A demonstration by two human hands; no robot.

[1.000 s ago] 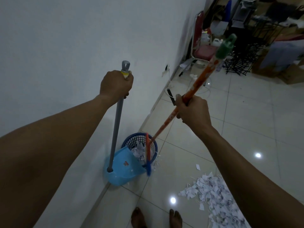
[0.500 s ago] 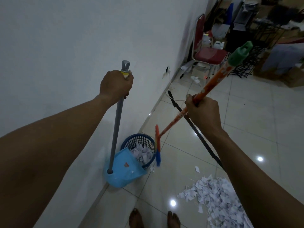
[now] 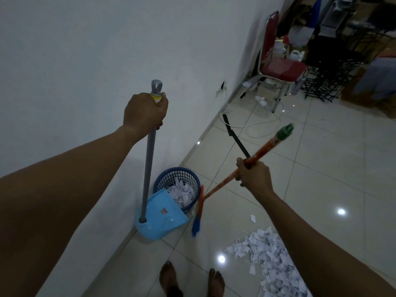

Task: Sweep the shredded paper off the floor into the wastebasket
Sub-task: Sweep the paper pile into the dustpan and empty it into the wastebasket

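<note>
My left hand (image 3: 144, 112) grips the top of a grey pole that ends in a light blue dustpan (image 3: 159, 219). The pan is tipped against a dark blue mesh wastebasket (image 3: 177, 179) by the wall, and shredded paper lies inside the basket. My right hand (image 3: 252, 177) holds the orange broom handle (image 3: 265, 148) with a green cap. The broom's blue and orange head (image 3: 198, 213) hangs just right of the basket, above the floor. A pile of shredded paper (image 3: 270, 256) covers the tiles at the lower right.
A white wall (image 3: 85, 61) runs along the left. My bare feet (image 3: 190, 279) stand at the bottom. A black strip (image 3: 235, 138) and a white cable (image 3: 257, 125) lie on the tiles ahead. A red chair (image 3: 280, 65) and black racks stand at the far right.
The broom head has come out of the basket and moved right and down beside it. My right hand has dropped lower. The dustpan and my left hand stay in place.
</note>
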